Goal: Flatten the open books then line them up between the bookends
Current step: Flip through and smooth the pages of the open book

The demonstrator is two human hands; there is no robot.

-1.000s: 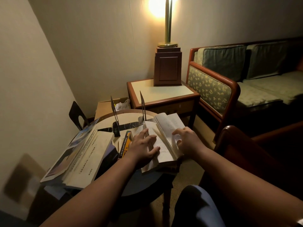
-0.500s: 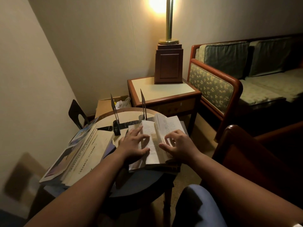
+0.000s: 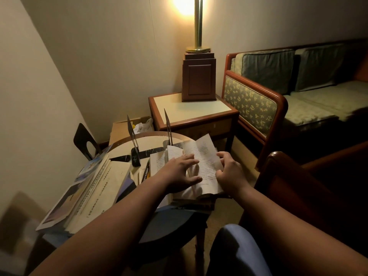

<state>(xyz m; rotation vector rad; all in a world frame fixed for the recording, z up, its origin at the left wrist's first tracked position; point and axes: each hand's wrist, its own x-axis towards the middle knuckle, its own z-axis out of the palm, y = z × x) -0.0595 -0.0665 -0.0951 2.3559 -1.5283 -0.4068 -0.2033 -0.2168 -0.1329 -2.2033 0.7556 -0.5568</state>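
**Head view, left to right.** At the far left a black metal bookend with an arched cut-out (image 3: 84, 140) stands at the edge of the round wooden bench (image 3: 179, 222). In front of it a slanting pile of open pale books (image 3: 111, 188), topped by a glossy picture magazine (image 3: 65, 200), overhangs the bench's left rim. Behind the pile's right side rise two thin dark plates seen edge-on, the left upright bookend (image 3: 130, 132) and the right upright bookend (image 3: 167, 126). A dark marbled strip (image 3: 148, 151) lies between their feet.

The open cream-paged book (image 3: 201, 156) lies on the near right part of the bench. Its far edge is just in front of the right upright bookend, outside the gap between the two. It rests on darker volumes too dim to tell apart.

The left hand (image 3: 177, 174) lies on the book's middle with fingers straight and spread. Its grip is slack and holds nothing, and the palm presses the pages down. The right hand (image 3: 231, 176) is at the book's right edge, its grip bent round the loose right-hand leaves. The farthest leaf stands tilted up rather than flat.

Beyond the bench, a square cream-topped side table (image 3: 191, 114) carries a lit lamp with a brass stem and dark wooden base (image 3: 199, 80). To the right stands a green patterned sofa in a red-brown wooden frame (image 3: 278, 100). Nearer are a dark wooden chair arm (image 3: 282, 176) and, at the bottom, a blue-clad knee (image 3: 235, 251).
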